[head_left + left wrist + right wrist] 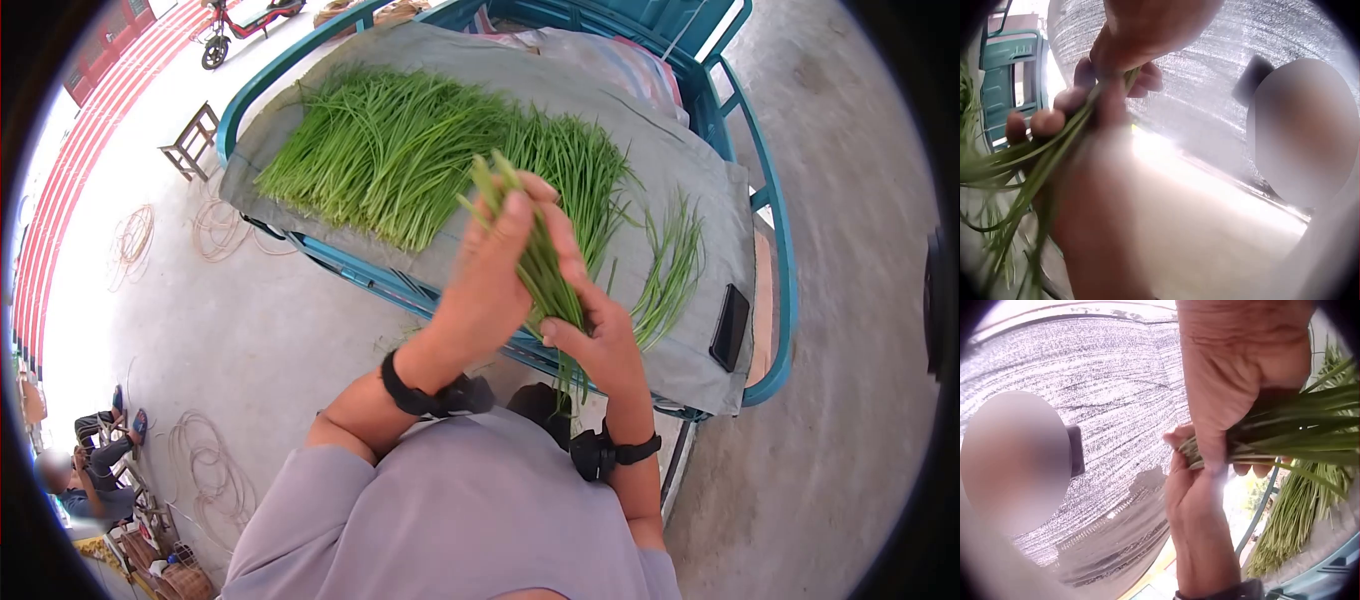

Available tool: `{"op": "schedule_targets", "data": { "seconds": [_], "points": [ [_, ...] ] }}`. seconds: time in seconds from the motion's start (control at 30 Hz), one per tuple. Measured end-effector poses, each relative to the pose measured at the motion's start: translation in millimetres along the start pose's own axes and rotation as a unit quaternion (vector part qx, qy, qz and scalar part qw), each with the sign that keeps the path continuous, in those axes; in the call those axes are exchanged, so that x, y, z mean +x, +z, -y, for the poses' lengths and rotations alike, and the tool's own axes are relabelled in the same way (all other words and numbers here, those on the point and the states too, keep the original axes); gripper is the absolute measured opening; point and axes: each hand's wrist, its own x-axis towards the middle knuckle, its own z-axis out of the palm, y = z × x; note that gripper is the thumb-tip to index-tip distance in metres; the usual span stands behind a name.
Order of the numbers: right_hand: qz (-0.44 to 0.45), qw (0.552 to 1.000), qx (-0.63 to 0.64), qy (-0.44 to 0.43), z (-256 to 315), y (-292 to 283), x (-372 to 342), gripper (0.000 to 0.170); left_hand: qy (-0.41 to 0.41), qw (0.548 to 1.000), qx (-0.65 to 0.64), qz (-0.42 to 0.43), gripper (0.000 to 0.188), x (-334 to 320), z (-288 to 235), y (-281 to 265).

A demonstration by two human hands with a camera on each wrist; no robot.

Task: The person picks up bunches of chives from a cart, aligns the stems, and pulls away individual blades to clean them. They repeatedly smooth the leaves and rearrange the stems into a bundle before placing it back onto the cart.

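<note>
Both hands grip one slim bunch of green chives (545, 265) in front of the chest. My left hand (480, 285) holds it near the pale stem ends, thumb laid along the stems. Lower down, my right hand (612, 345) curls round the leafy part, its thumb across the leaves. Leaf tips hang below it. In the right wrist view the cut stem ends of the bunch (1192, 452) show at the left hand (1200, 519). A thick row of chives (385, 150) lies beyond the hands, and a few loose chives (670, 275) lie to the right.
The chives rest on a grey cloth (700, 180) over a blue cargo bed with a raised rail (785, 270). A black phone (730, 327) lies at the cloth's right edge. At left are a small stool (190, 142), wire coils (212, 465) and a seated person (100, 480).
</note>
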Motion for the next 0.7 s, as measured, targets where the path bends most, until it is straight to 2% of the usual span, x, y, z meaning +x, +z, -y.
{"op": "schedule_targets", "data": {
  "seconds": [0.03, 0.13, 0.17, 0.27, 0.3, 0.4, 0.43, 0.47, 0.57, 0.63, 0.7],
  "points": [
    [0.029, 0.999, -0.034, -0.016, 2, -1, 0, 0.040, 0.016, 1.000, -0.018, 0.005, 0.021, 4, -6, -5],
    [0.148, 0.987, -0.066, 0.007, 11, -3, -6, 0.035, 0.038, 0.998, -0.050, -0.027, 0.022, 10, -9, -20],
    [0.170, 0.980, -0.055, 0.091, 17, -5, -7, 0.031, 0.040, 0.997, -0.057, -0.045, 0.022, 11, -7, -21],
    [0.135, 0.988, -0.031, 0.070, 9, -7, -9, 0.030, -0.016, 0.989, 0.004, -0.146, 0.024, 8, 6, -12],
    [0.119, 0.990, -0.058, 0.041, 7, -8, -10, 0.028, -0.055, 0.983, 0.016, -0.172, 0.024, 5, 12, -5],
    [0.085, 0.988, -0.127, -0.022, -1, -16, -18, 0.024, -0.086, 0.991, -0.039, -0.094, 0.024, -4, 27, -9],
    [0.082, 0.986, -0.143, -0.029, -7, -21, -23, 0.023, -0.067, 0.990, -0.027, -0.120, 0.028, -1, 26, -9],
    [0.080, 0.983, -0.160, -0.036, -14, -28, -29, 0.022, -0.040, 0.993, -0.048, -0.104, 0.028, 1, 19, -12],
    [0.040, 0.987, -0.152, 0.042, -43, -56, -63, 0.018, 0.032, 0.988, -0.130, -0.071, 0.029, 6, -17, -28],
    [-0.024, 0.987, -0.138, 0.075, -93, -78, -89, 0.019, 0.064, 0.984, -0.132, -0.097, 0.029, -1, -43, -31],
    [-0.095, 0.981, -0.125, 0.115, -111, -93, -110, 0.018, 0.071, 0.985, -0.126, -0.091, 0.029, -13, -63, -28]
  ]
}}
